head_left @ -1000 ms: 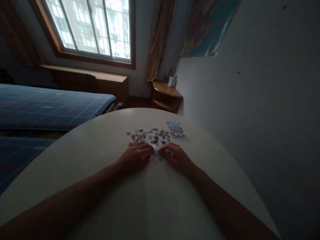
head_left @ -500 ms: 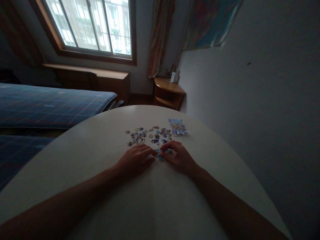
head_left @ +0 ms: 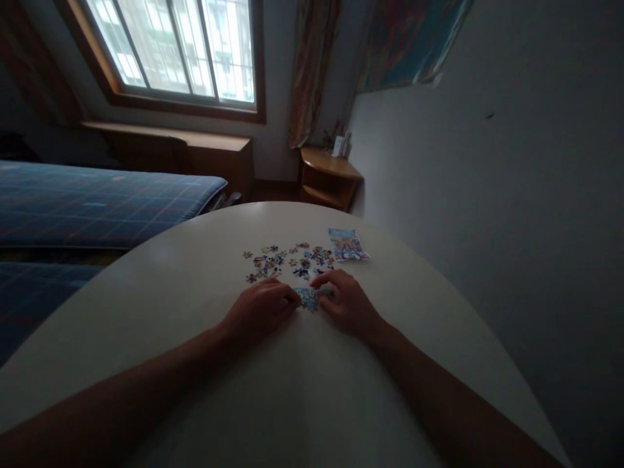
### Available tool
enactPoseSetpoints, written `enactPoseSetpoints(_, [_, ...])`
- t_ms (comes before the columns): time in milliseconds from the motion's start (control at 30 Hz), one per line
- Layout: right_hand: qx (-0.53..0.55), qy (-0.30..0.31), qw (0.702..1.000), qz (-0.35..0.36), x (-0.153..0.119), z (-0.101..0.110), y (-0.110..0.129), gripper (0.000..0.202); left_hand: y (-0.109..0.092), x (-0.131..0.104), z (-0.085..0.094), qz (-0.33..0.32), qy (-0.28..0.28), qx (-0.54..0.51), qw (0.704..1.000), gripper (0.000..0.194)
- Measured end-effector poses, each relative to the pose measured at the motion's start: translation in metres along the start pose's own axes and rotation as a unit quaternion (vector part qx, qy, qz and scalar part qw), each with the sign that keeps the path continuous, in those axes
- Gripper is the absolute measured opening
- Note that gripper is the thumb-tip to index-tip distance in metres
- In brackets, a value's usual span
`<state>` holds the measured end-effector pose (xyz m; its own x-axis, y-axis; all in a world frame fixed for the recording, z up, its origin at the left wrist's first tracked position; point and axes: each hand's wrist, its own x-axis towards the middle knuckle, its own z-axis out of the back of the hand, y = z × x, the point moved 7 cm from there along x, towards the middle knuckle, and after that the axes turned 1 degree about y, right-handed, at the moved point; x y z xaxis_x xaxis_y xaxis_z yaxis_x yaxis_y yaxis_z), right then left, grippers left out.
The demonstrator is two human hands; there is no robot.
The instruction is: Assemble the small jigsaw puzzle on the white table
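Puzzle section (head_left: 307, 299) between left hand (head_left: 260, 305) and right hand (head_left: 350, 305), long axis seemingly crosswise

Looks v. dim. Gets most light fr. the window (head_left: 181, 51), w/ white glare there & a washed-out view outside. Turns grey on the wall (head_left: 453, 201), almost black nr. the lower R corner. Shows pale on the far side of the table (head_left: 209, 260), darker up close. Puts shade on the left hand (head_left: 259, 308) & right hand (head_left: 348, 307). Goes fuzzy on the puzzle pieces (head_left: 320, 255). Stretches nr. the edges & makes the window lean.
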<state>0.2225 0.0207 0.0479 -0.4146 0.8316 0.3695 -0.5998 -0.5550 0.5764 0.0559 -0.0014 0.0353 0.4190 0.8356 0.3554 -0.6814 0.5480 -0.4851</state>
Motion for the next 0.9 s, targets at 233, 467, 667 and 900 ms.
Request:
enactPoseSetpoints(233, [-0.023,0.067,0.996,0.050,-0.003,-0.009,0.012,0.032,-0.001,0.002,0.000,0.000,0.005,0.018,1.000,0.012])
enactPoseSetpoints(467, [-0.030,0.075,0.994,0.067,-0.004,-0.011,0.013,0.030,0.002,0.002,-0.004,-0.007,0.019,0.022,1.000,0.012])
enactPoseSetpoints(667, [-0.029,0.077,0.994,0.072,-0.003,-0.012,0.013,0.029,0.000,0.002,-0.006,-0.046,0.021,0.028,0.998,0.014])
enactPoseSetpoints(900, [-0.021,0.070,0.994,0.077,-0.003,-0.011,0.012,0.031,-0.002,0.001,-0.007,-0.055,0.043,0.027,0.997,0.015])
